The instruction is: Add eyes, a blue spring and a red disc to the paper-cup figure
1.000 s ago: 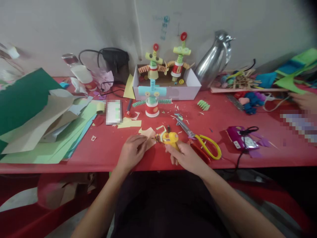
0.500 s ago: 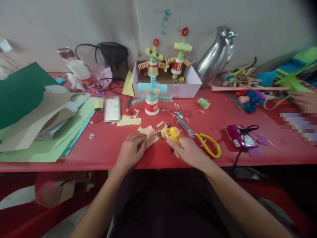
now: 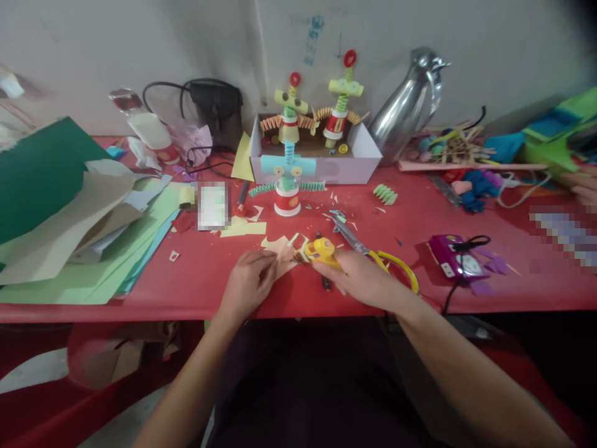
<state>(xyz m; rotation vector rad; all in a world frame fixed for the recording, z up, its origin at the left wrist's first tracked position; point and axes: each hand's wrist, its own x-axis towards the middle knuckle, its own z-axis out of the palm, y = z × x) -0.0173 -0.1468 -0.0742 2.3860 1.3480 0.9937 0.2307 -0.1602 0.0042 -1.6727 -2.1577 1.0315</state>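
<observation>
My right hand [image 3: 357, 274] is wrapped round the handle of a yellow hot glue gun [image 3: 323, 249]. The gun's nozzle points left, over a scrap of peach paper [image 3: 283, 246] on the red table. At the left edge of that scrap is my left hand [image 3: 249, 280], its fingers pinched together; whatever is between them is too small or hidden to name. Scissors with yellow handles [image 3: 396, 264] lie just right of the gun, partly behind my right hand. A blue-headed paper figure [image 3: 287, 186] with green folded arms stands beyond both hands.
Behind stands a white box [image 3: 317, 169] with two more paper figures. A steel jug [image 3: 405, 106] leans beside it. Coloured paper sheets [image 3: 93, 249] are stacked left. A purple corded device [image 3: 457, 256] sits right. Another person's hand [image 3: 585, 186] shows at the right edge.
The glue gun has shifted slightly left and turned a little in my right hand, whose wrist now covers more of the scissors. My left hand keeps its place. The other person's hand moved right.
</observation>
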